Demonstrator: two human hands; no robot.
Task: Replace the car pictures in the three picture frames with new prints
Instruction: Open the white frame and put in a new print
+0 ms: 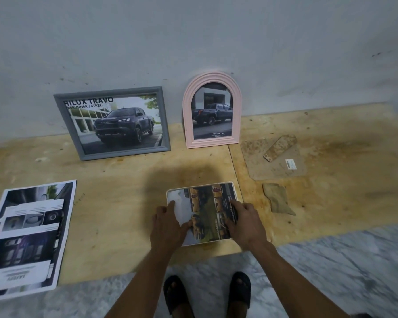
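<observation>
A white frame (170,195) lies flat on the plywood board (115,193) in front of me, with a print of yellow cars (207,203) laid in it. My left hand (168,223) presses on the print's left part, fingers spread. On the print's right edge rests my right hand (244,222). A grey frame (112,122) with a dark pickup picture leans against the wall. To its right stands a pink arched frame (211,109) holding another pickup picture. A stack of loose car prints (25,237) lies at the left.
A brown backing board with a stand (274,157) and a smaller brown piece (277,198) lie on the plywood at the right. The grey wall (193,37) rises behind. My sandalled feet (207,294) stand on marble floor at the board's near edge.
</observation>
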